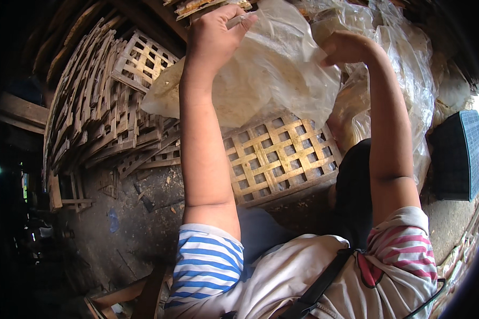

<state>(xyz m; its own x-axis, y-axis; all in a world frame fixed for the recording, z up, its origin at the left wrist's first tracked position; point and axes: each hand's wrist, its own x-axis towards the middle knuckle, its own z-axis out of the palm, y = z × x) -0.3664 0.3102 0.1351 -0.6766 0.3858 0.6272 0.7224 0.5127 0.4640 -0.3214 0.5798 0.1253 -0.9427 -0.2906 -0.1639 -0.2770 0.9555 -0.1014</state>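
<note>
A cloudy, crumpled plastic sheet (261, 69) hangs between my raised arms. My left hand (215, 32) is closed on its upper left edge, thumb pressed against the fingers. On the sheet's right side, my right hand (348, 49) is bent inward with fingers curled at the plastic; the fingertips are partly hidden, but they appear to pinch it. Below the sheet lies a woven bamboo tray (279, 154) with an open lattice, its far edge covered by the plastic.
Many woven bamboo trays (101, 95) stand stacked at the left, with one paler tray (146, 59) tilted on them. More clear plastic (404, 69) is heaped at the right beside a dark blue plastic crate (456, 154). A wooden frame (117, 297) sits at lower left on the dark floor (122, 234).
</note>
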